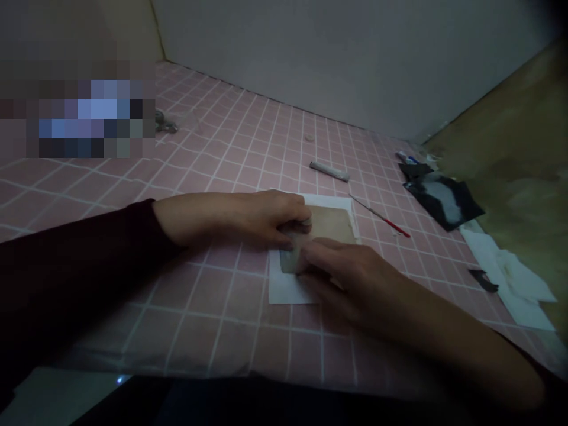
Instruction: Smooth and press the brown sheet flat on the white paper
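Observation:
A flat beige rectangular piece [332,222] lies on a sheet of white paper [288,290] on the table. At the piece's left side my left hand [275,216] rests with fingers curled and thumb tucked in; what sits between them, if anything, is hidden. Close by, my right hand [350,269] is closed in a pinch over the piece's near edge, its fingertips blurred. Something pale shows between the two hands, too smeared to name.
Beyond the paper lie a grey tube-like stick [329,171] and a thin red-handled tool [381,218]. Toward the right are a black pouch [461,207], white tissues [519,278] and a dark curved scrap [486,280]. A pink checked cloth [213,272] covers the table.

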### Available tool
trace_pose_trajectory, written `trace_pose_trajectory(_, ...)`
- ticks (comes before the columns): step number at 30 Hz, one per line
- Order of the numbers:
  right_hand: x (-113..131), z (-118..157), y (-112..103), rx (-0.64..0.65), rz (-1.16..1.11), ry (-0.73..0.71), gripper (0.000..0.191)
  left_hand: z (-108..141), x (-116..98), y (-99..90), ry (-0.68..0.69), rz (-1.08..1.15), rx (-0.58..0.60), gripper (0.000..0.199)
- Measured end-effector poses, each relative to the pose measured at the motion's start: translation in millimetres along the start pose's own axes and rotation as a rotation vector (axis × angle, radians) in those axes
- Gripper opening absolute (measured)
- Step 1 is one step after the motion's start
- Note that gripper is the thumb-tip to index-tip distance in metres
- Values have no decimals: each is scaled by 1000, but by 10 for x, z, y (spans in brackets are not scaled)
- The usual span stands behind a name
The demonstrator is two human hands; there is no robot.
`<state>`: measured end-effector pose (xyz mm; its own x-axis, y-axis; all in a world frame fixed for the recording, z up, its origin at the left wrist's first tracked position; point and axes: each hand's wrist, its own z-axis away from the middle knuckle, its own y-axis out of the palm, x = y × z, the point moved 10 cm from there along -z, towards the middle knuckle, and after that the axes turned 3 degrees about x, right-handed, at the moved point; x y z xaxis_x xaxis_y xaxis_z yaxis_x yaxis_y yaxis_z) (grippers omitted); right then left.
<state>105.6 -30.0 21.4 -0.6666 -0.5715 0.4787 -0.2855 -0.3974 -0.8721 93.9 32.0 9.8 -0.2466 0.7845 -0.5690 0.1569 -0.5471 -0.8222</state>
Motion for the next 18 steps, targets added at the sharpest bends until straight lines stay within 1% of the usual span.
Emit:
trace_pose_trajectory(2,12,-6,-14,-29,3,-3,12,-4,9,8,-6,2,8,19)
trace_pose_trajectory(5,86,-12,-34,-78,-2,-68,13,-11,47,6,-37,-11,2,17)
trace_pose_trajectory(7,76,0,-14,-45,-10,-65,13,-11,48,9,-30,-9,-2,20)
trace_pose_trajectory(10,-14,24,0,7,-14,5,11,-9,26,17,-1,8,1,23)
trace_pose_trajectory(12,-17,14,-24,-22,-18,4,10,-8,17,8,2,4,-5,20)
trace_pose_trajectory(16,64,-38,-49,-77,-46,-73,11,-11,21,-3,-14,-11,-8,15)
trace_pose_trajectory(18,32,-43,-65,-65,-52,-41,10,-10,13,-2,-1,-4,-10,15)
